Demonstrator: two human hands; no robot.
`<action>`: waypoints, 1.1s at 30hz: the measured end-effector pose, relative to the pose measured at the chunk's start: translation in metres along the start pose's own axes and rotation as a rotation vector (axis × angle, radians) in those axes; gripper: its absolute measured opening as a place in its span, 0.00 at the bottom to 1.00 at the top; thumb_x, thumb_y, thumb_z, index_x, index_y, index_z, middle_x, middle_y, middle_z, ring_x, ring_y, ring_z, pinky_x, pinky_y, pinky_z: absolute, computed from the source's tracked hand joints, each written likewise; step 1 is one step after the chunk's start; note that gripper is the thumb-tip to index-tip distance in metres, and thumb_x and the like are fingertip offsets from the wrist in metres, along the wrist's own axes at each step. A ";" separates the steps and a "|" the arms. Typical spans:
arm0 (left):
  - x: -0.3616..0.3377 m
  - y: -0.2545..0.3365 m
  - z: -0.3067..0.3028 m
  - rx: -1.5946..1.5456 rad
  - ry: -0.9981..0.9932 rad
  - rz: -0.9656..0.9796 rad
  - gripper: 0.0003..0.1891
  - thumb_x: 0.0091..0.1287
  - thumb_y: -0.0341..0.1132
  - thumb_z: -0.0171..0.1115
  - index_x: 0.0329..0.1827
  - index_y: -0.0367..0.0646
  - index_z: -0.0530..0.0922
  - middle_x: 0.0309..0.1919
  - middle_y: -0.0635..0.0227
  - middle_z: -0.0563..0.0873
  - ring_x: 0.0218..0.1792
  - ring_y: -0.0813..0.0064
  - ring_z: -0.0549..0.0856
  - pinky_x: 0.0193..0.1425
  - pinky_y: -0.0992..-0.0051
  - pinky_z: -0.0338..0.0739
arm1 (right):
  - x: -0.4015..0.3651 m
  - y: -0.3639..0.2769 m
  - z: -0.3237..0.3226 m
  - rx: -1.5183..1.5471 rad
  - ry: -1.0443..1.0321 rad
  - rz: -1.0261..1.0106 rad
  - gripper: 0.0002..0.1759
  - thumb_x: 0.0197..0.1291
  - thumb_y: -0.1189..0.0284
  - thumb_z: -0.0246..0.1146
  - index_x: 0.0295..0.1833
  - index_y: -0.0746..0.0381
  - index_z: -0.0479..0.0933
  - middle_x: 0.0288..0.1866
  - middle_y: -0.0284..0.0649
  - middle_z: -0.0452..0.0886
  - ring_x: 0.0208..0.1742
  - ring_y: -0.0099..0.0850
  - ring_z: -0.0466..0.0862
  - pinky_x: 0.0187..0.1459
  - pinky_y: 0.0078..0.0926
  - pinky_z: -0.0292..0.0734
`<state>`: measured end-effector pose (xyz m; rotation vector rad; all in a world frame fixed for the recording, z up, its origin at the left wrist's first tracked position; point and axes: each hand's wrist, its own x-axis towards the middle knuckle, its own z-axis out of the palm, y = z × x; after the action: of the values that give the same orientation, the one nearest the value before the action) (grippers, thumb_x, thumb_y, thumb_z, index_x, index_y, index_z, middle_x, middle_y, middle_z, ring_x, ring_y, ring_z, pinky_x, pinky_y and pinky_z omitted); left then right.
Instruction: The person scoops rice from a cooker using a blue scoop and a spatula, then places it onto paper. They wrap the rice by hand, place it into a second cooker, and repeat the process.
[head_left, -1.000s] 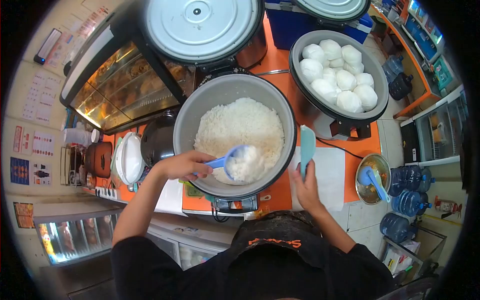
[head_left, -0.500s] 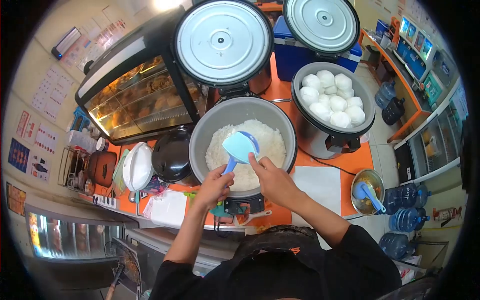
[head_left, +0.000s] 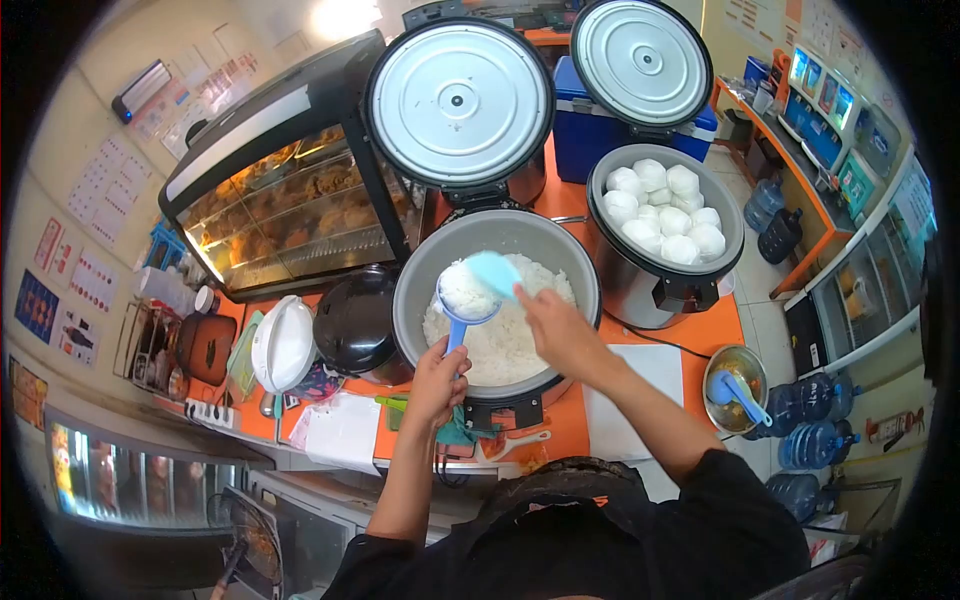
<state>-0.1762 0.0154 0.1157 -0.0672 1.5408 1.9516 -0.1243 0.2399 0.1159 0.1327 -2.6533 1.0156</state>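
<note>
My left hand (head_left: 436, 384) is closed around the handle of a blue ladle (head_left: 457, 331), whose bowl is heaped with white rice (head_left: 466, 290). In my right hand (head_left: 562, 335) is a light-blue rice paddle (head_left: 496, 272), slightly blurred, its blade at the right side of the ladle's bowl. Both tools are over the open rice cooker (head_left: 413, 285), where loose cooked rice (head_left: 505, 352) covers the bottom. Beyond them the cooker's round lid (head_left: 458, 125) stands raised.
To the right, a second open cooker (head_left: 645, 290) holds several white wrapped, rounded portions (head_left: 680, 215). A metal bowl (head_left: 735, 415) with another blue ladle (head_left: 738, 393) sits at the right edge. At left are a lit food display case (head_left: 290, 215) and a black lidded pot (head_left: 355, 325).
The paddle has moved up and right from across the ladle's bowl, uncovering the heaped rice. My right hand has moved right with it. The whole view has shifted slightly.
</note>
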 end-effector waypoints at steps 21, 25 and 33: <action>0.005 -0.008 0.006 -0.026 0.006 0.002 0.13 0.75 0.34 0.58 0.59 0.43 0.73 0.29 0.78 0.72 0.16 0.94 0.65 0.12 0.88 0.55 | 0.002 -0.039 -0.001 -0.257 -0.151 -0.007 0.30 0.64 0.81 0.53 0.74 0.66 0.69 0.46 0.53 0.77 0.43 0.55 0.83 0.49 0.48 0.79; 0.007 -0.013 0.013 -0.005 -0.018 -0.001 0.11 0.75 0.34 0.58 0.56 0.43 0.73 0.28 0.78 0.72 0.16 0.93 0.66 0.13 0.87 0.56 | 0.026 -0.012 0.003 -0.292 -0.091 0.026 0.31 0.64 0.81 0.53 0.75 0.66 0.68 0.46 0.52 0.75 0.44 0.54 0.83 0.49 0.47 0.79; 0.003 -0.009 0.010 -0.079 -0.014 0.039 0.12 0.75 0.35 0.58 0.58 0.45 0.73 0.28 0.77 0.72 0.16 0.91 0.66 0.13 0.86 0.56 | 0.001 -0.010 0.014 -0.180 -0.061 -0.045 0.30 0.65 0.80 0.52 0.75 0.67 0.66 0.47 0.54 0.75 0.46 0.55 0.82 0.48 0.50 0.80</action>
<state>-0.1712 0.0264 0.1100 -0.0568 1.4661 2.0388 -0.1265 0.2226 0.1128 0.1857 -2.7684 0.7662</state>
